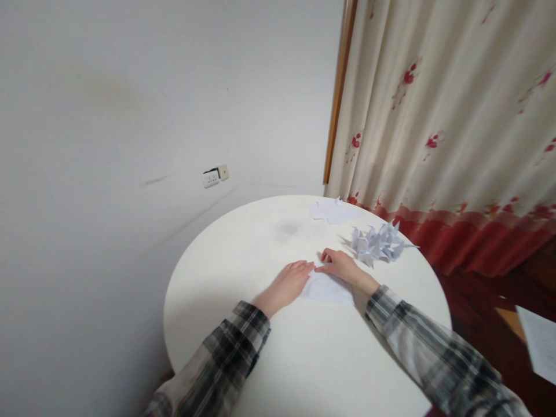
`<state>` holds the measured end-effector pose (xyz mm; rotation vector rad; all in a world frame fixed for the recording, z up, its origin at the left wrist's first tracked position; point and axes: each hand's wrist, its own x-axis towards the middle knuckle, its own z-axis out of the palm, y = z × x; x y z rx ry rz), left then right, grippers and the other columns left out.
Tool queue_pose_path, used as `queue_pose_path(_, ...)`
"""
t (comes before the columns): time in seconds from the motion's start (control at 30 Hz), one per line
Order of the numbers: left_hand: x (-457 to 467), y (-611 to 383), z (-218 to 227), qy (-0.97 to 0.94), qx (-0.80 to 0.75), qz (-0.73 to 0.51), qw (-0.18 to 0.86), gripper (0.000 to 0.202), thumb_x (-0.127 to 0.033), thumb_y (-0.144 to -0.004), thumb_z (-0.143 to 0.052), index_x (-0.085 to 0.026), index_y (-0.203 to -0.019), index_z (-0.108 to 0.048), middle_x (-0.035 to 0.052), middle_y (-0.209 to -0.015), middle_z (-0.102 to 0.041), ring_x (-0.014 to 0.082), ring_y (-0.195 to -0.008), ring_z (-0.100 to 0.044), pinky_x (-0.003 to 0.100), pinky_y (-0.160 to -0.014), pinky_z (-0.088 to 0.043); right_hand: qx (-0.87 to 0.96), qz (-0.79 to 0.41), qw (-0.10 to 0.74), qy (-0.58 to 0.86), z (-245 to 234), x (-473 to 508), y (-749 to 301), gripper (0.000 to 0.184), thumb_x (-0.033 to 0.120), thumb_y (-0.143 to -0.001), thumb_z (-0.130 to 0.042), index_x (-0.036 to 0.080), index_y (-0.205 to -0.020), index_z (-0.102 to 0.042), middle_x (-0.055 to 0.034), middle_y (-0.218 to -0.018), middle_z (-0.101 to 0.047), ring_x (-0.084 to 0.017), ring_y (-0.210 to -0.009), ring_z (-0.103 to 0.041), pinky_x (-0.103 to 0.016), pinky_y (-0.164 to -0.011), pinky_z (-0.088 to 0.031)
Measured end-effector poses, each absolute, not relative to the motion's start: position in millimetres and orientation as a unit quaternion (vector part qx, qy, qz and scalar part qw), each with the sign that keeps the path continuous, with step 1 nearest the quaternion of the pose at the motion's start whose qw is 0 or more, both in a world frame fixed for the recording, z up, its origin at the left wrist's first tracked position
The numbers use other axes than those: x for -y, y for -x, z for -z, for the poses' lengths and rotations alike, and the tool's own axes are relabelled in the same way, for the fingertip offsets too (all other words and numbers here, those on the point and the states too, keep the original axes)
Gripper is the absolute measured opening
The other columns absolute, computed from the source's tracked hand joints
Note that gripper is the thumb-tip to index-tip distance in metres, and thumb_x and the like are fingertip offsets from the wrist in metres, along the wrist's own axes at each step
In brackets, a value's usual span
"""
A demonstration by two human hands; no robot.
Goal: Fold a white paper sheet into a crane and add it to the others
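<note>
A white sheet of paper (328, 288), seemingly folded, lies on the round white table (278, 353) between my hands. My left hand (289, 284) rests flat across the paper's left side, fingers stretched toward its far edge. At that far edge, the thumb of my right hand (343, 267) touches the paper. The right fingers are bent, with a gap between forefinger and thumb. Part of the sheet is hidden beneath both hands. Just beyond my right hand sits a pile of folded white paper cranes (377, 243).
More flat white paper (332, 212) lies near the table's far edge, with a small folded piece on it. A wall with a socket (211, 178) stands behind at the left. A flowered curtain (447, 116) hangs at the right. Printed paper (538, 341) shows lower right.
</note>
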<state>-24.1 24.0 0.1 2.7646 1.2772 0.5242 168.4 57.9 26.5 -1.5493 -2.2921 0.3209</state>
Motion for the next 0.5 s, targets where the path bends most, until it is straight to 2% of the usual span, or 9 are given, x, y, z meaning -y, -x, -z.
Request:
queue_pose_path(0.13, -20.1, 25.4, -2.4, -0.892, -0.421, -0.160, 0.027, 0.039, -0.031, -0.088, -0.035, -0.023, -0.126, -0.040, 0.0039, -0.132, -0.044, 0.0206, -0.122, -0.036, 0.039, -0.100, -0.028, 0.804, -0.126, 0.205, 0.543, -24.1, -60.0, -172.5, 0.036, 0.047, -0.062, -0.067, 0.020, -0.085, -0.059, -0.0027, -0.079, -0.065, -0.016, -0.070, -0.057, -0.023, -0.058, -0.035)
queue_pose_path(0.23, -17.6, 26.0, -4.8, -0.887, -0.436, -0.153, 0.009, 0.039, -0.033, -0.088, -0.034, -0.025, -0.126, -0.040, 0.0031, -0.133, -0.043, 0.0230, -0.123, -0.035, 0.043, -0.102, -0.025, 0.790, -0.138, 0.242, 0.546, -19.8, -62.0, -176.2, 0.041, 0.039, -0.058, -0.071, 0.019, -0.090, -0.058, -0.0022, -0.078, -0.063, -0.016, -0.069, -0.057, -0.024, -0.060, -0.037)
queue_pose_path(0.37, -18.9, 27.3, -4.5, -0.875, -0.459, -0.152, -0.020, 0.038, -0.030, -0.088, -0.034, -0.024, -0.124, -0.042, 0.0044, -0.132, -0.044, 0.0249, -0.122, -0.037, 0.045, -0.101, -0.024, 0.747, -0.161, 0.346, 0.544, -11.2, -61.4, -176.8, 0.059, 0.027, -0.055, -0.072, 0.017, -0.108, -0.048, -0.0044, -0.086, -0.062, -0.017, -0.075, -0.057, -0.027, -0.069, -0.041)
queue_pose_path(0.5, -21.6, 31.2, -3.2, -0.858, -0.488, -0.156, -0.022, 0.038, -0.032, -0.089, -0.032, -0.021, -0.124, -0.043, 0.0068, -0.132, -0.044, 0.0261, -0.122, -0.036, 0.047, -0.101, -0.023, 0.680, -0.212, 0.406, 0.573, -4.4, -59.7, -173.0, 0.073, 0.026, -0.052, -0.072, 0.014, -0.116, -0.041, -0.0098, -0.094, -0.061, -0.020, -0.080, -0.058, -0.030, -0.071, -0.043)
